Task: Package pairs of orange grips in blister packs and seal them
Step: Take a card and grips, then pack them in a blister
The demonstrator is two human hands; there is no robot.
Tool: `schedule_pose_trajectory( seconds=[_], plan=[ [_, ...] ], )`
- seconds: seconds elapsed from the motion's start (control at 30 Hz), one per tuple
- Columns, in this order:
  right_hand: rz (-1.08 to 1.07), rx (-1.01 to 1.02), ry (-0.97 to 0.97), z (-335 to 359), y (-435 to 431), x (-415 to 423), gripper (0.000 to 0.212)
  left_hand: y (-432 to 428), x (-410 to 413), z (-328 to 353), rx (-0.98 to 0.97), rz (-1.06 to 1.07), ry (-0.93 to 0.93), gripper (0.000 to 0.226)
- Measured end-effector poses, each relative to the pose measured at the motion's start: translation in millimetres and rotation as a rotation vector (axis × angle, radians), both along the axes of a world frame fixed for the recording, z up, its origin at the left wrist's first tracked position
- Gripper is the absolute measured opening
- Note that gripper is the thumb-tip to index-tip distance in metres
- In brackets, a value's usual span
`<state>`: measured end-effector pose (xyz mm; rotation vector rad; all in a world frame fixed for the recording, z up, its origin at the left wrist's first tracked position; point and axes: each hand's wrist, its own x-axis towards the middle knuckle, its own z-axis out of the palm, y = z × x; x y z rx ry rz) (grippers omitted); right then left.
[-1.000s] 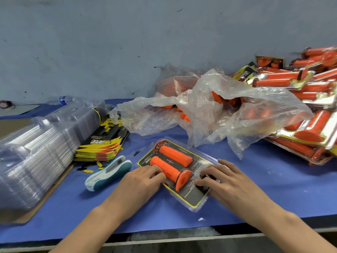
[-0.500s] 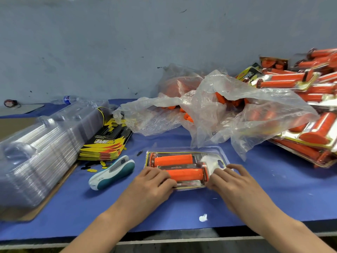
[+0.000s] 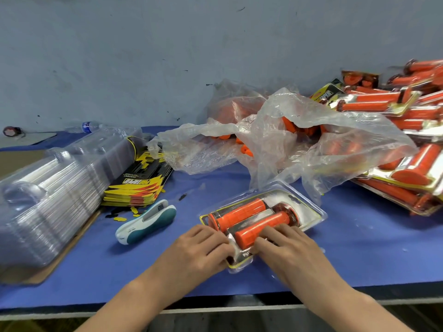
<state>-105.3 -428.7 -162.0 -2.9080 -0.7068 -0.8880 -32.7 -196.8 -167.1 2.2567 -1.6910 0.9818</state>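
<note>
Two orange grips (image 3: pixel 239 213) are lying side by side inside a clear blister pack (image 3: pixel 304 213), which is sitting slantwise on the blue table (image 3: pixel 359 248) at the front centre, just in front of the person.

The left hand (image 3: pixel 201 250) is bearing on the pack's near-left edge with its fingers curled. Its thumb is hidden, so it cannot be told whether the hand is pinching the rim or only pressing it. The right hand (image 3: pixel 285 248) is lying across the near end of the pack, its fingers fairly flat over the closer grip's bubble and pressing down.

The pack is probably light, and its thin shell is likely springy and slick, so it may be inclined to skid on the cloth or pop open. The grips look rubbery and firm and are stiffening the middle.

The flat rim is looking like the best place to take hold, with pressure running along the seam rather than on the bubbles, which could dent.

A teal-and-white stapler (image 3: pixel 146 221) is lying just to the left, within easy reach for sealing.
</note>
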Motion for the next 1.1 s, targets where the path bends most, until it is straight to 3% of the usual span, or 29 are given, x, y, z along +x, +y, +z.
schedule_pose_trajectory(
  seconds=[0.23, 0.37, 0.47, 0.57, 0.8, 1.1],
  plan=[
    [0.096, 0.056, 0.026, 10, -12, 3, 0.024, 16, 18, 5, -0.013, 0.074, 0.057, 0.004],
    [0.071, 0.003, 0.010, 7, -2, 0, 0.013, 9, 13, 7, -0.007, 0.089, -0.056, 0.015],
    [0.065, 0.065, -0.056, -4, 23, -7, 0.013, -3, 1, 3, 0.004, 0.067, -0.098, 0.024],
    [0.021, 0.071, -0.122, -11, 31, -9, 0.016, -6, -2, 0, -0.025, 0.065, -0.059, 0.017],
    [0.101, 0.076, -0.109, -9, 17, -8, 0.017, -9, 4, 1, -0.061, 0.053, -0.061, 0.011],
    [0.204, 0.090, -0.074, -16, 6, -11, 0.009, -2, -11, 7, -0.012, 0.128, -0.133, 0.029]
  ],
)
